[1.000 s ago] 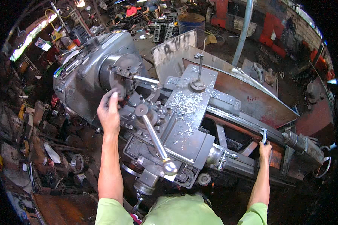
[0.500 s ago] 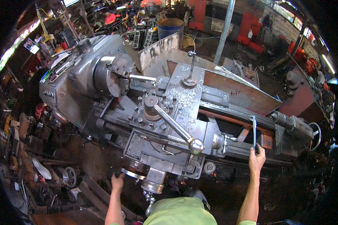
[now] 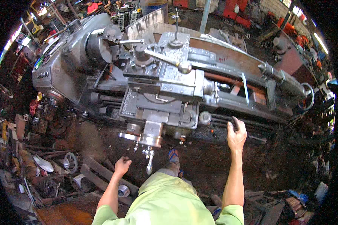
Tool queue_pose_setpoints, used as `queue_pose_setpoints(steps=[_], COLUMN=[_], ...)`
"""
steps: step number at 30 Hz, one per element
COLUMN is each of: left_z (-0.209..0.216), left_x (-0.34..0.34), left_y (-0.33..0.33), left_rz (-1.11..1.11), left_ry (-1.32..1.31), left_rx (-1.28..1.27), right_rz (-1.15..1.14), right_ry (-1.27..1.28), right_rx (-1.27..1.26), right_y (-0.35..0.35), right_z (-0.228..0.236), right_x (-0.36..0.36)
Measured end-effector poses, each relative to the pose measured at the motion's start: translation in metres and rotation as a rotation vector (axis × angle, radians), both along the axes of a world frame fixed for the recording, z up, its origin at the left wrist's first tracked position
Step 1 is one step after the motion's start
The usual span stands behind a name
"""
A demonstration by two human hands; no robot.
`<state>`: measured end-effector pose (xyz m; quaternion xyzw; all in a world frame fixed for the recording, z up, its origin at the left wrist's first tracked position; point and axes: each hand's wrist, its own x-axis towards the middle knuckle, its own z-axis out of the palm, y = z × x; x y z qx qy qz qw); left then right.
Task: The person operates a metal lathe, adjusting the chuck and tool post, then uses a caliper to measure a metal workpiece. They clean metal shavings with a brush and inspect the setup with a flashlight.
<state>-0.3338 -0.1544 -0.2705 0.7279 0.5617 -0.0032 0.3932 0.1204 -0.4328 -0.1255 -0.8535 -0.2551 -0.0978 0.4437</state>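
Note:
A large metal lathe (image 3: 146,103) stretches across the view. Across its bed on the right rests a slim silver caliper (image 3: 245,89), out of my hold. In front of the bed, below the caliper, my right hand (image 3: 237,135) is empty, thumb and forefinger apart. My left hand (image 3: 121,167) hangs with fingers curled in and nothing visible in them. It is nearest the carriage handwheel (image 3: 129,135) and the cross-slide crank handle (image 3: 149,162), touching neither. On the carriage sits the tool post (image 3: 142,56), its ball-ended lever (image 3: 183,67) pointing right.
The chuck (image 3: 99,45) grips a thin metal workpiece (image 3: 130,41) at the left. The tailstock (image 3: 289,80) stands at the right end. Scrap metal and a spoked handwheel (image 3: 70,161) crowd the lower left. A rusty sheet (image 3: 79,212) lies near my left arm.
My right hand has let go of the caliper and drawn back towards me. My left hand has come away from the carriage handwheel. The lathe now appears higher in view.

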Motion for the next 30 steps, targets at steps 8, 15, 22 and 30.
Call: queue_pose_setpoints(steps=[8, 15, 22, 30], left_z=[0.060, 0.107, 0.152, 0.191], left_x=[0.012, 0.073, 0.126, 0.205], left_y=[0.028, 0.087, 0.122, 0.103], left_rz=[-0.125, -0.411, -0.631, -0.842], left_ry=[-0.073, -0.197, -0.422, -0.605], left_rx=[-0.011, 0.027, 0.020, 0.330], right_rz=[-0.257, -0.344, -0.288, -0.300], right_ry=[0.314, 0.202, 0.233, 0.250], right_rx=[0.007, -0.066, -0.081, -0.093], right_y=[-0.078, -0.040, 0.064, 0.063], right_z=[-0.053, -0.042, -0.016, -0.008], right_x=[-0.077, -0.104, -0.138, -0.148])
